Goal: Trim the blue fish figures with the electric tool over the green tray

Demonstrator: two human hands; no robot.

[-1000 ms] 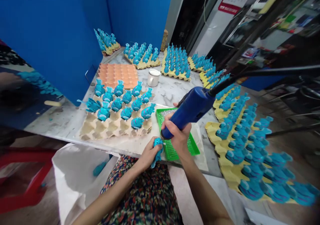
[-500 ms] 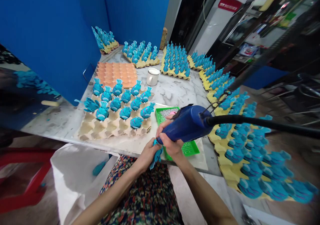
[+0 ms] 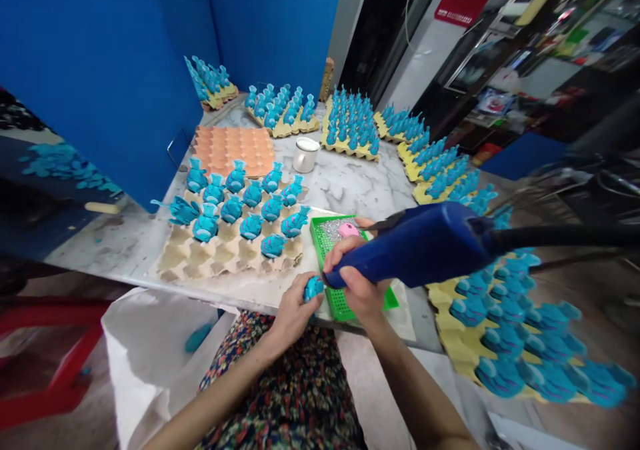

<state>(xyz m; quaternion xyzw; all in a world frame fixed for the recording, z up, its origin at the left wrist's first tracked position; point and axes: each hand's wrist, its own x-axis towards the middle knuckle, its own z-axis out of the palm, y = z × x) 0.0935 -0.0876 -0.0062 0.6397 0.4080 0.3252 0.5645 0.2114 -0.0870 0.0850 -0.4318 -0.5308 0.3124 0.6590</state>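
Note:
My left hand (image 3: 294,310) is closed around a small blue fish figure (image 3: 313,289), its rounded end showing beyond the fingers. My right hand (image 3: 361,290) grips a dark blue corded electric screwdriver (image 3: 415,247) near its front end, which points at the fish; whether the tip touches it cannot be made out. Just beyond and beneath my right hand lies a green perforated tray (image 3: 316,235). Small silvery pieces (image 3: 329,230) and a pink object (image 3: 349,229) are in its far part. My right hand and the screwdriver hide part of the tray.
A pale egg tray (image 3: 180,250), partly filled with blue fish figures, stands at left. Behind it are an orange egg tray (image 3: 234,149) and a white mug (image 3: 305,155). Yellow trays (image 3: 450,333) of fish line the right and back. A black cable (image 3: 555,238) runs rightward.
The screwdriver has swung, its rear now farther right, and its front has come away from my left hand slightly. The fish has turned in my left hand, showing its rounded end.

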